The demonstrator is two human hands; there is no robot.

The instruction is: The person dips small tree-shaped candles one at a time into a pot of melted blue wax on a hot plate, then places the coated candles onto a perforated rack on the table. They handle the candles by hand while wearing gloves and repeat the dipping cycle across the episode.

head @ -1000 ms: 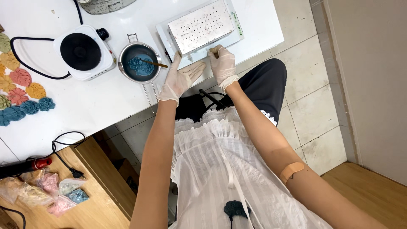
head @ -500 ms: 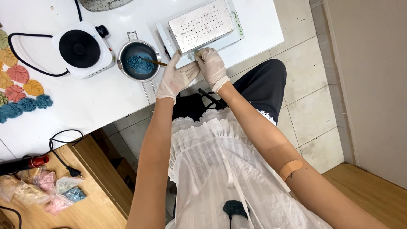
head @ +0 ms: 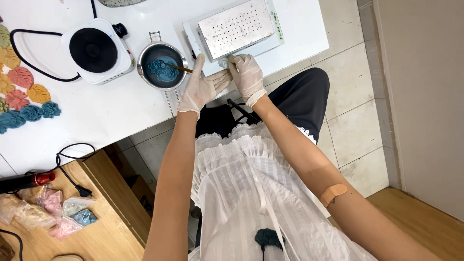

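Note:
Both my hands wear thin white gloves at the near edge of a white table (head: 121, 111). My left hand (head: 202, 86) is spread flat with the thumb up, beside a small steel pot (head: 145, 72) of blue lumpy material (head: 162, 68) that has a thin stick (head: 180, 68) lying in it. The fingertips of my left hand touch my right hand (head: 246, 73). That hand is curled at the front corner of a flat device topped by a perforated metal plate (head: 237, 26). I cannot see whether it grips anything.
A white single-burner hot plate (head: 96, 48) with a black cord stands left of the pot. Coloured flower-shaped pieces (head: 21, 92) lie at the table's far left. Lower left, a wooden surface (head: 96, 232) holds small bags of coloured bits and a black plug.
My hands have moved closer together. The right hand has dropped onto the front corner of the plate device, and my left thumb now points up beside the pot.

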